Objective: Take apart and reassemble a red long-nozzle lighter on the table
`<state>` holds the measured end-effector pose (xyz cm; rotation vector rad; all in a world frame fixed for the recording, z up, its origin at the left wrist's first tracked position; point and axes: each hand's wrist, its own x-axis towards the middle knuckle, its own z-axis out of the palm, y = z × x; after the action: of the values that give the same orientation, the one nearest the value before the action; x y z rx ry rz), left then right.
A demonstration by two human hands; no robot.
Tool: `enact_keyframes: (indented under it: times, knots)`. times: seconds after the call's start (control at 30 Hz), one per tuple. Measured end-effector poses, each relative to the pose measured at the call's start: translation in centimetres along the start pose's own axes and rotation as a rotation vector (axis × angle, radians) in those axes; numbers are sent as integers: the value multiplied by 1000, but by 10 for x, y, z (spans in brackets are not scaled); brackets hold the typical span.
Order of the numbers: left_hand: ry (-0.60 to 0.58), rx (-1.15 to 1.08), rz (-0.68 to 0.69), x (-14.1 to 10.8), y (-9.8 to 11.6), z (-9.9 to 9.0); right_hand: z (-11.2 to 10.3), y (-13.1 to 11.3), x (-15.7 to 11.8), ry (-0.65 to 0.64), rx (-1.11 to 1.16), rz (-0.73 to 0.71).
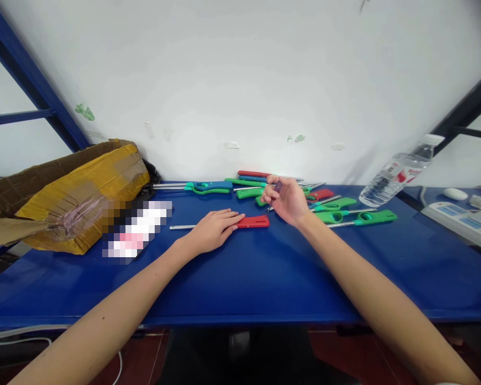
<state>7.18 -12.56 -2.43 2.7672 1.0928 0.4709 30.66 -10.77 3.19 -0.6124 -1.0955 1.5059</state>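
A red long-nosed lighter (253, 221) lies flat on the blue table, its metal tube pointing left. My left hand (214, 231) lies across its middle, fingers over the far side and thumb on the near side, holding it down. Just above the lighter's right end, my right hand (288, 199) is raised with curled fingers. Pinched in it is what looks like a small screwdriver with a dark purple handle (278, 186); a thin metal tip shows below the fingers. Behind and right of this hand lie several green long-nosed lighters (375, 216), mixed with blue and red ones.
A taped cardboard box (84, 203) stands open at the left, beside a blurred white item (140, 232). Blue and green lighters (210, 187) lie near the wall. At right are a tilted water bottle (396, 174), a white power strip (465, 219) and a white mouse-like object (455, 194).
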Motion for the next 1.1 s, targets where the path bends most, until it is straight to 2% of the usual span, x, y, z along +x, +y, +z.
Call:
enact_keyframes:
  times: [0.23,0.43,0.63,0.93,1.1]
  knots:
    - [17,-11,16,0,0,0,-3,1,3,33,-38,-30]
    - [10,1,10,0,0,0,-3,-1,1,-20,8,-22]
    - [16,2,11,0,0,0,-8,-1,2,23,-3,-18]
    - [5,12,10,0,1,-1,-1,2,1,-53,-24,-9]
    - [-10,14,5,0,1,-1,-3,0,-1,-26,31,-3]
